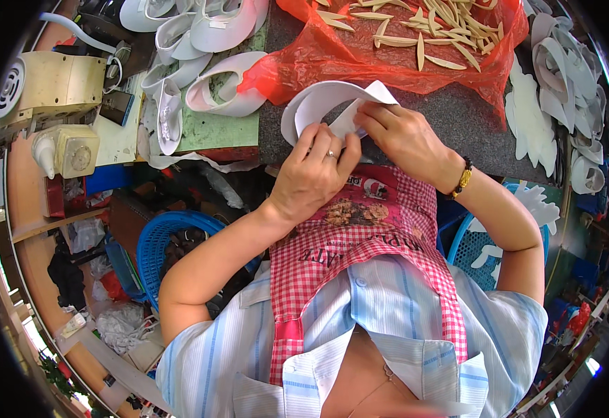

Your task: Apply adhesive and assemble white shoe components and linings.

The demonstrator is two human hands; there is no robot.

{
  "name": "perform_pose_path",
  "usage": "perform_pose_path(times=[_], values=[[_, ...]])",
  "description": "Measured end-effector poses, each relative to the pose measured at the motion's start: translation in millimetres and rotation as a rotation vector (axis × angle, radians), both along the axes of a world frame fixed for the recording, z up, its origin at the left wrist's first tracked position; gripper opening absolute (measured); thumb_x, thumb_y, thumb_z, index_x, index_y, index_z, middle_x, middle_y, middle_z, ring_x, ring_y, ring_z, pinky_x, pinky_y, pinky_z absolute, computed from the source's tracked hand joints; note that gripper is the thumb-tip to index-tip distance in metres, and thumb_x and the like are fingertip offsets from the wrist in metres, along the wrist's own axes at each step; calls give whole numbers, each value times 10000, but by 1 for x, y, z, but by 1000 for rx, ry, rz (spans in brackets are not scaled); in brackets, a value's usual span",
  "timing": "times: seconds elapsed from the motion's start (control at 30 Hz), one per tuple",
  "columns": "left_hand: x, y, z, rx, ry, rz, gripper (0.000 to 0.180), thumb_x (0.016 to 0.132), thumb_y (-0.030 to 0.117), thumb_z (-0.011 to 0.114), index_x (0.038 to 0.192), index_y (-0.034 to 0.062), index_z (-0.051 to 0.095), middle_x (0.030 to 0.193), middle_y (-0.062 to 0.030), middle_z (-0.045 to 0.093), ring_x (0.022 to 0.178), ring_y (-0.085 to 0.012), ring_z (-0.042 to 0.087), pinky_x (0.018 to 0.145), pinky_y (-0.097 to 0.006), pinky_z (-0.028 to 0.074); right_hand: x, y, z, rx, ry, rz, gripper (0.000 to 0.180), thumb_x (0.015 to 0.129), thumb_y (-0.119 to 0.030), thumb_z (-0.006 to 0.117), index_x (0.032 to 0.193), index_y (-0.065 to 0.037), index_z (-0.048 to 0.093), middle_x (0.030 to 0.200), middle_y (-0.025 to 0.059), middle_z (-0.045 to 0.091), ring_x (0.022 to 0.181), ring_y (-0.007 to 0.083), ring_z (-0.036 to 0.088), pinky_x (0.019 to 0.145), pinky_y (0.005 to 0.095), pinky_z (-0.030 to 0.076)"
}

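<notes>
A: Status, nearest first?

B: Both hands sit at the near edge of the dark bench top (458, 125), just above the red checked apron (360, 244). Left hand (311, 177) is curled, ring on one finger, fingertips pressing on the white curved band (318, 101). Right hand (402, 136), bead bracelet at the wrist, pinches the band's folded end between thumb and fingers. So both are closed on the same piece.

A: Which step?

B: My read: shaping or folding the band's end over. Left pins it, right works the flap. Looks mid-fold, not finished; the loop is open on the far side.

A: Next move needs what?

B: Judgement only: steady pressure from the left so the loop doesn't spring back, and a tight pinch from the right to set the crease. Thin sheet material, likely springy, so it could slip or kink.

A: Where's the piece relative to the hands?

B: Under and just beyond the fingertips, arcing away from the person. Near ends are hidden by the fingers.

A: Farther out?

B: Red plastic sheet (388, 63) touches or nearly touches the band's far side; cannot tell which. Pale leaf-shaped slivers (423, 28) are piled on it. Finished white curved pieces (214, 83) are stacked to the left on a green mat (221, 129), more white pieces (562, 70) to the right. Blue basket (158, 240) sits below the bench, left.
</notes>
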State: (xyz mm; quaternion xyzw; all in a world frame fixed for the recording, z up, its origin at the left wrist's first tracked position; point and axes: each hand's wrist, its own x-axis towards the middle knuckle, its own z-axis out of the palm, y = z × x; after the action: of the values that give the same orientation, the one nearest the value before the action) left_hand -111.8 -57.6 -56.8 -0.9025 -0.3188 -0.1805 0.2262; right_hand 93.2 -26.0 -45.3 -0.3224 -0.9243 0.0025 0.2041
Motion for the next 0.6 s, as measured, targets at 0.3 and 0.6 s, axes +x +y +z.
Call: perform_pose_path(times=[0.3, 0.6], values=[[16, 10, 5, 36, 295, 85, 346, 759, 149, 554, 1025, -36, 676, 1018, -128, 618, 890, -232, 536, 917, -385, 434, 1, 0, 8, 45, -109, 54, 206, 720, -54, 590, 912, 19, 585, 955, 138, 601, 916, 285, 617, 781, 353, 531], [17, 22, 21, 148, 620, -192, 306, 687, 199, 554, 805, -17, 737, 807, -162, 667, 887, -314, 585, 1001, -459, 396, 13, 3, 17, -178, -3, -104, 242, 751, -24, 574, 989, 17, 567, 966, 145, 574, 917, 310, 605, 783, 365, 525]])
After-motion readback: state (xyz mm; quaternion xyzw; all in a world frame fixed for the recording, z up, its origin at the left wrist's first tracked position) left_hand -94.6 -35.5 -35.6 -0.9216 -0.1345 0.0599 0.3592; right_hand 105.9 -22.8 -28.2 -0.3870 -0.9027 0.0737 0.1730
